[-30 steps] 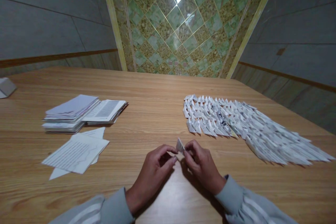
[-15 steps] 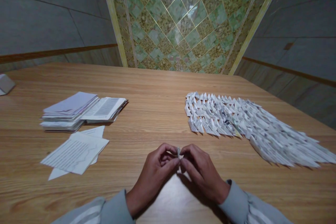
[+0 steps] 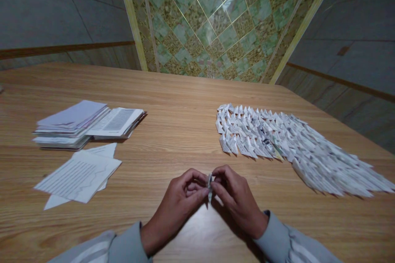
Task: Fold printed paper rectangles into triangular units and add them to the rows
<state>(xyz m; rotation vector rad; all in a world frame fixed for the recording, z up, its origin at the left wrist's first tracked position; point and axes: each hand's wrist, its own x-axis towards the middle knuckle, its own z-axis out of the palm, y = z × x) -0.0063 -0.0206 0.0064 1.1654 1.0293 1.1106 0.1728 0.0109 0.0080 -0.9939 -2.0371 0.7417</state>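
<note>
Between my hands, a small folded paper piece [image 3: 210, 189] stands on edge above the table, its lower tip pointing down. My left hand [image 3: 182, 197] pinches it from the left with thumb and forefinger. From the right, the thumb and forefinger of my right hand [image 3: 236, 199] close on the same paper. The fingertips cover part of it, so its full shape is hidden. Beyond and to the right, rows of small folded paper boats [image 3: 247, 131] sit close together. Their line fans out into tightly nested ones [image 3: 342, 168] toward the right edge.
On the left of the wooden table [image 3: 173, 111] lie stacks of cut paper sheets [image 3: 72, 117] and a printed pile [image 3: 115, 123] beside them. Nearer me, loose sheets [image 3: 78, 174] overlap. A tiled wall panel [image 3: 212, 28] rises past the far edge.
The folded paper has been turned or opened slightly, so more of its lower tip shows. My right fingers have shifted on it. The view has tilted a little; the boats and stacks lie as before.
</note>
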